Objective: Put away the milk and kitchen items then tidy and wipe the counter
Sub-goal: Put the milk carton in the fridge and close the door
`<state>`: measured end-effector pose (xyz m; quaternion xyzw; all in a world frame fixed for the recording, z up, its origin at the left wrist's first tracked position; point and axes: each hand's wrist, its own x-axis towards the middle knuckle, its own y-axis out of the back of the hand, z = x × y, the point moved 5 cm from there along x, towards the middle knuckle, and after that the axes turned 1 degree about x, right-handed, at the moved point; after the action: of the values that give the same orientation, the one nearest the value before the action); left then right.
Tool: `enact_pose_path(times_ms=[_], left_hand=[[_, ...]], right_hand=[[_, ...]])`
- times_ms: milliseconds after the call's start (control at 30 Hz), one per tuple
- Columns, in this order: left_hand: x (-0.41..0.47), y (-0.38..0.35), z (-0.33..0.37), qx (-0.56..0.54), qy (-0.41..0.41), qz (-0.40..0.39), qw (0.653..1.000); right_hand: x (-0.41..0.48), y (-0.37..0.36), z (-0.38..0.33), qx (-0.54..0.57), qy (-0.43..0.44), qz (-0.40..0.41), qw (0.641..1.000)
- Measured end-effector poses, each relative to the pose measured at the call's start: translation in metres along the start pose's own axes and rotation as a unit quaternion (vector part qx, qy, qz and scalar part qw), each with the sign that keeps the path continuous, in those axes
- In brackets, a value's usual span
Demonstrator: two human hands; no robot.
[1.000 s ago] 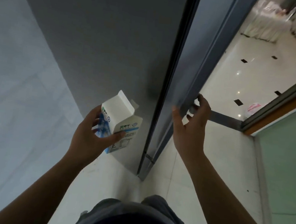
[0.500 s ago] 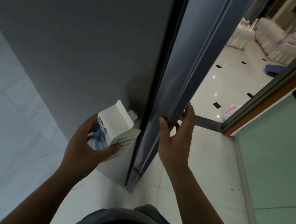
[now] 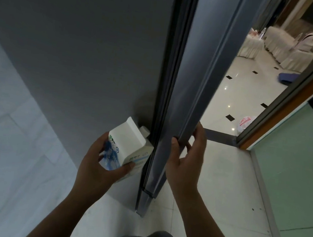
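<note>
I stand close to a tall dark grey fridge [image 3: 92, 57]. My left hand [image 3: 98, 168] holds a white and blue milk carton [image 3: 125, 146] upright, its white cap toward the fridge side. My right hand [image 3: 186, 160] grips the outer edge of the grey fridge door [image 3: 192, 79], thumb on the near face and fingers wrapped behind the edge. The door stands slightly ajar, and a narrow dark gap shows between it and the fridge body. The inside of the fridge is hidden.
White tiled floor [image 3: 227, 193] lies under me. A pale green cabinet [image 3: 296, 171] with a handle stands at the right. Beyond a doorway with a wooden frame [image 3: 297, 94], a plastic bag [image 3: 246, 122] lies on the glossy floor and covered chairs [image 3: 287, 45] stand far back.
My right hand has slid down and closed around the fridge door edge, and the door has swung a little toward me. The carton in my left hand has moved nearer the door.
</note>
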<state>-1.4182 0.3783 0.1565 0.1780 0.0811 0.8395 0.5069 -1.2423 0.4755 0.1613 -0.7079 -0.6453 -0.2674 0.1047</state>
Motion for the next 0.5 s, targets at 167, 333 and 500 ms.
enact_pose_path(times_ms=[167, 333, 500], left_hand=[[-0.001, -0.006, 0.0, 0.02, -0.021, -0.029, 0.999], [-0.012, -0.026, -0.002, -0.029, 0.016, -0.005, 0.999], [-0.014, -0.062, 0.012, 0.003, -0.019, -0.068, 0.997]], right_hand=[[0.002, 0.041, 0.014, -0.034, -0.01, 0.016, 0.999], [-0.003, 0.083, 0.028, -0.023, -0.079, 0.063, 0.995], [0.0, 0.131, 0.036, -0.03, -0.1, 0.128, 0.986]])
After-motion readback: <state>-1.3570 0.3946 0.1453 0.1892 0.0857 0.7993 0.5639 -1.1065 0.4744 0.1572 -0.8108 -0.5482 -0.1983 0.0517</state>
